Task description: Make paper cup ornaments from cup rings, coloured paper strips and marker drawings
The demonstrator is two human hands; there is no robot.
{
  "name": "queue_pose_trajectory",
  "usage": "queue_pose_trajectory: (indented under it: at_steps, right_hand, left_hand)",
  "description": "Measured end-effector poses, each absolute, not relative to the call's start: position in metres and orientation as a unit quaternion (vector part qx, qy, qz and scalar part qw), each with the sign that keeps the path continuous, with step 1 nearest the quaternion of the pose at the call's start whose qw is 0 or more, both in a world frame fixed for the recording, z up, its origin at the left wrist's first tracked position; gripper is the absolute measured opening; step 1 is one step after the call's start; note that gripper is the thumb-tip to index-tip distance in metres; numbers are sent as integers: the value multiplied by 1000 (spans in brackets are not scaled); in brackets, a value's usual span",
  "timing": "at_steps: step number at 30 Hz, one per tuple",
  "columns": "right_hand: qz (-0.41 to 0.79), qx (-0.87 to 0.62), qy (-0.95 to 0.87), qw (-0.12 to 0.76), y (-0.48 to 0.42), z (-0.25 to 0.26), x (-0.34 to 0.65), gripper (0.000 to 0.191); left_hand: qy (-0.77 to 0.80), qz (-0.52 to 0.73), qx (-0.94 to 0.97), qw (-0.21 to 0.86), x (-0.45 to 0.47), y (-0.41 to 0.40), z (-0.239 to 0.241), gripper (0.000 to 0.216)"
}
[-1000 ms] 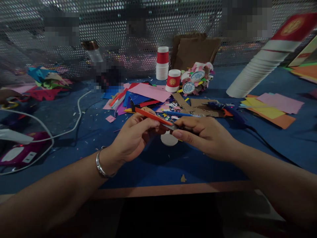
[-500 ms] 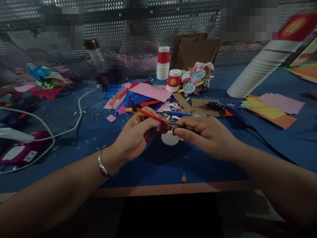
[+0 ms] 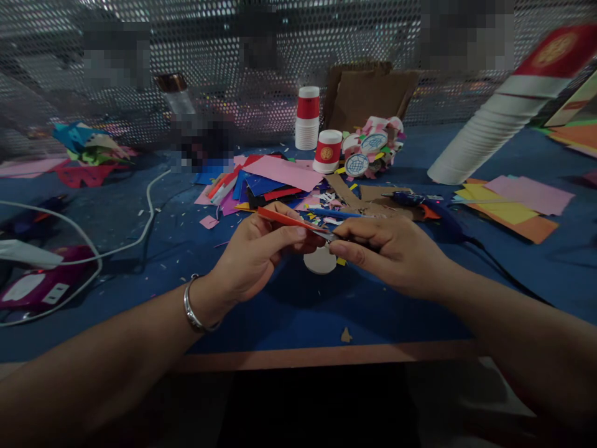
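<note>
My left hand (image 3: 259, 252) is closed, pinching a thin red paper strip (image 3: 280, 218) that slants up to the left. My right hand (image 3: 389, 249) is closed on what looks like scissors; a grey metal blade tip (image 3: 327, 236) meets the strip's right end between the two hands. The handles are hidden in my fingers. A white round disc (image 3: 319, 261) lies on the blue table (image 3: 289, 311) just under the hands. A metal bangle (image 3: 192, 308) is on my left wrist.
Behind the hands lie a pile of coloured paper (image 3: 275, 177), scraps, a glue gun (image 3: 410, 199) and cardboard pieces (image 3: 368, 93). Paper cups (image 3: 306, 118) stand at the back, and a long cup stack (image 3: 489, 127) lies at right beside paper sheets (image 3: 517, 205). A white cable (image 3: 149, 208) runs at left.
Both hands have drifted slightly up and right with the strip and blade still together. The grip is unchanged.
</note>
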State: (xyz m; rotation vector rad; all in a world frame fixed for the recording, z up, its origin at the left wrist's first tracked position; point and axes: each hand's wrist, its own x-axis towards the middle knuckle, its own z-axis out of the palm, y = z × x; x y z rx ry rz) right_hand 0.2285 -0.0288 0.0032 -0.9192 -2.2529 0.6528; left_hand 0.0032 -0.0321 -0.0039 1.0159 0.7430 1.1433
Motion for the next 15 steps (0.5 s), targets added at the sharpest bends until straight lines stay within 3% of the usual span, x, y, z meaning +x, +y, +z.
queue_pose_trajectory:
  at_steps: [15]
  right_hand:
    - [221, -344, -863, 295, -27, 2, 230, 36]
  left_hand:
    - [331, 470, 433, 695, 2, -31, -9, 15]
